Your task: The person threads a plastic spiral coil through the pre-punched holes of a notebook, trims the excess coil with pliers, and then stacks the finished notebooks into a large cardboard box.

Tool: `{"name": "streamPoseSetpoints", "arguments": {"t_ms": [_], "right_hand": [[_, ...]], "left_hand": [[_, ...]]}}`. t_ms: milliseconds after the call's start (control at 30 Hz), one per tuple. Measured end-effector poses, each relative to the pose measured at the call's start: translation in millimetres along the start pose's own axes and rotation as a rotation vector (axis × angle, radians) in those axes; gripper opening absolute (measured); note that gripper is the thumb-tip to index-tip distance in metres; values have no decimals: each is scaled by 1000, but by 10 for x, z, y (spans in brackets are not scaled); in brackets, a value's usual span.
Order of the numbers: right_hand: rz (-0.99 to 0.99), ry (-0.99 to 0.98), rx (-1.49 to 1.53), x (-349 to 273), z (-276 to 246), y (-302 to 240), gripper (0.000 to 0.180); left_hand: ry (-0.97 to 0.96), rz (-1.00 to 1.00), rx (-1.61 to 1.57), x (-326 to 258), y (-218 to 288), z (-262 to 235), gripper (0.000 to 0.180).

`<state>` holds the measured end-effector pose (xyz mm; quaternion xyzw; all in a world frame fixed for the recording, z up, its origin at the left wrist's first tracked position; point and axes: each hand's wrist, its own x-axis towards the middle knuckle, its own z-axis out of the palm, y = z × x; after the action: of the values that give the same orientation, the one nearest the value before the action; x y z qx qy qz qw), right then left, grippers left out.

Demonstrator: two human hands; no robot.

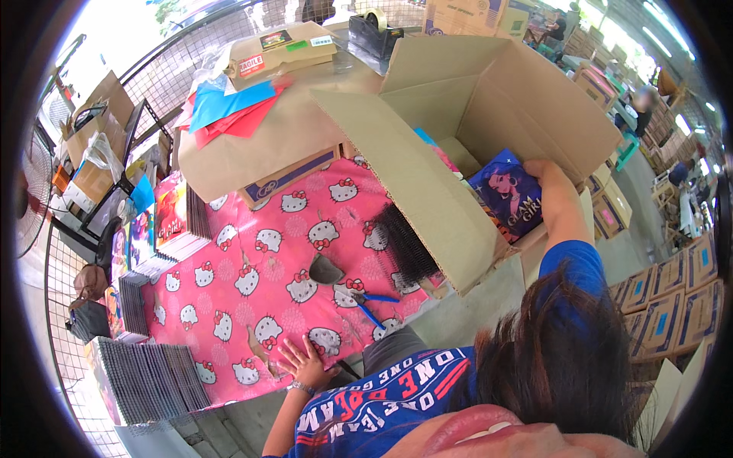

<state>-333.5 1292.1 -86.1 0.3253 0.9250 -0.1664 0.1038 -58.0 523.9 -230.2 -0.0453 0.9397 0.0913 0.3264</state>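
Note:
My right arm reaches into a large open cardboard carton [427, 206]. Inside it, my right hand [537, 171] grips the upper edge of a blue-purple notebook [508, 195] with a drawn figure on its cover; some fingers are hidden behind it. More colourful covers show lower in the carton. My left hand [305, 366] rests flat with spread fingers on the pink cat-print tablecloth [229, 298], holding nothing. Between hand and carton lie blue-handled pliers [374, 307] and a dark grey scoop-shaped piece [326, 269]. Black wire coils [408, 244] lie against the carton's side.
Stacks of spiral-bound notebooks [149, 382] line the table's left edge. Brown paper with red and blue sheets [229, 107] covers the far side, near a flat box [279, 53] and a tape dispenser [374, 34]. Stacked cartons [672, 305] stand at right; people sit farther back.

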Motion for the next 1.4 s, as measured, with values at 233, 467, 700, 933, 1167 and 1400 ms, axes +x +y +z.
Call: {"name": "streamPoseSetpoints", "arguments": {"t_ms": [233, 467, 700, 933, 1167, 1400], "right_hand": [[163, -289, 472, -461, 127, -496, 41], [-11, -45, 99, 84, -6, 58, 40], [128, -131, 165, -171, -47, -141, 42], [22, -31, -90, -537, -108, -406, 45], [-74, 126, -36, -594, -103, -375, 36], [70, 96, 31, -451, -2, -296, 36]], "left_hand": [[-13, -47, -2, -101, -76, -46, 142], [-12, 10, -8, -6, 22, -20, 142], [-17, -2, 2, -17, 9, -18, 142], [-7, -19, 1, -28, 1, -11, 142], [-14, 6, -16, 8, -3, 17, 143], [-6, 15, -21, 10, -45, 33, 143]]}}
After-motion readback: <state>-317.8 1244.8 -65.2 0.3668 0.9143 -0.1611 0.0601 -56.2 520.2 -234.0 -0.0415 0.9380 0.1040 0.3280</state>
